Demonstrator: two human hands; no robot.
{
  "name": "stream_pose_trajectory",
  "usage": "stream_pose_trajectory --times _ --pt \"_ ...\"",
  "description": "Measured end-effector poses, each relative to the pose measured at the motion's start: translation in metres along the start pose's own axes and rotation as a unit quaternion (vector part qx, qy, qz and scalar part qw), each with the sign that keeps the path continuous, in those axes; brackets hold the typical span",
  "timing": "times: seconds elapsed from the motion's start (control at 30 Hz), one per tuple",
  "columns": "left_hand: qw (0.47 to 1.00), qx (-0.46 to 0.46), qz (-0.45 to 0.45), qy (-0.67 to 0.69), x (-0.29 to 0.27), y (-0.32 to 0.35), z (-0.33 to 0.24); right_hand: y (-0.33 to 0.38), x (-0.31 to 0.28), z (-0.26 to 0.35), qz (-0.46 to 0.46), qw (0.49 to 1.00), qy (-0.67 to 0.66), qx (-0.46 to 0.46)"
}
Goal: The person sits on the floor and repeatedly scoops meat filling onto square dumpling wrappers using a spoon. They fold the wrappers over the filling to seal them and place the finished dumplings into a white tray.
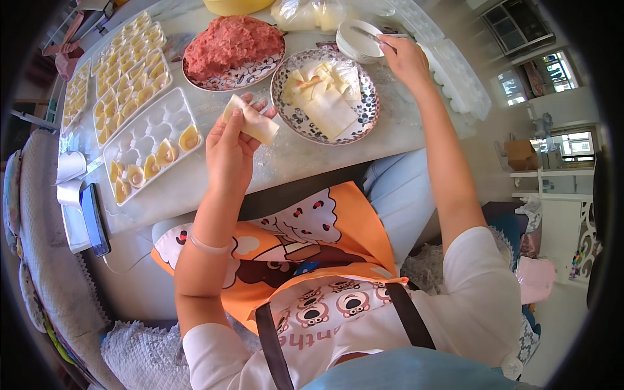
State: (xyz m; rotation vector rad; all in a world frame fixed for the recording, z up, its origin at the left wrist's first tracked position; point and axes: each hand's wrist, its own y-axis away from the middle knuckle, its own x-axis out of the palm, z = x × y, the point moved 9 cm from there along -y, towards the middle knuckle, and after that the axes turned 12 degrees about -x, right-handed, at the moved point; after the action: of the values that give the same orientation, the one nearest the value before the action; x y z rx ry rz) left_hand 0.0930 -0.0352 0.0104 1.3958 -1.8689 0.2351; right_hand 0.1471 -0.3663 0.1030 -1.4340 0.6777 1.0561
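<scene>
With the fingers [233,125] of the left hand [229,151] closed on a pale flat wrapper [259,127], holding it tilted above the bench [286,159], between the partly filled white tray [154,122] and the patterned plate [368,99] stacked with more wrappers [331,114]. With the right hand [409,61], gripping a thin utensil [365,33], slanted over the white bowl [351,52] just beyond that plate. Facing, farther across, a mound of pink minced meat [231,43] on an oval plate [259,77].

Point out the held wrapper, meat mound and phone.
Held wrapper [259,127], head view: its pale flat face.
Meat mound [233,44], head view: middle of its surface.
Phone [95,220], head view: middle of its upturned face.
</scene>
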Motion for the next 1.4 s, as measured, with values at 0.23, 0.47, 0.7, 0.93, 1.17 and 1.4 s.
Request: stream_pose_trajectory --times 0.23,0.47,0.7,0.93,1.17,1.4 --pt "0.999 0.001 -0.014 -0.029 -0.003 -0.002 0.002 -0.019 0.012 -0.006 0.148 0.980 0.130 0.008" --pt "0.999 -0.004 -0.019 -0.043 0.000 0.001 0.002 -0.013 -0.015 -0.031 0.105 0.990 -0.020 0.087" --pt "0.997 -0.010 -0.022 -0.071 0.003 0.003 0.003 0.020 -0.005 0.119 0.055 0.888 -0.451 -0.073" --pt "0.998 -0.002 0.011 -0.056 0.004 0.006 0.000 0.029 -0.015 0.200 0.015 0.936 -0.243 -0.254" --pt "0.999 0.003 0.030 0.038 0.015 0.011 -0.003 0.047 0.022 0.186 -0.027 0.871 -0.490 0.015" --pt "0.994 0.063 0.027 0.080 0.012 0.016 -0.005 0.065 0.061 0.223 -0.084 0.757 -0.633 0.140"
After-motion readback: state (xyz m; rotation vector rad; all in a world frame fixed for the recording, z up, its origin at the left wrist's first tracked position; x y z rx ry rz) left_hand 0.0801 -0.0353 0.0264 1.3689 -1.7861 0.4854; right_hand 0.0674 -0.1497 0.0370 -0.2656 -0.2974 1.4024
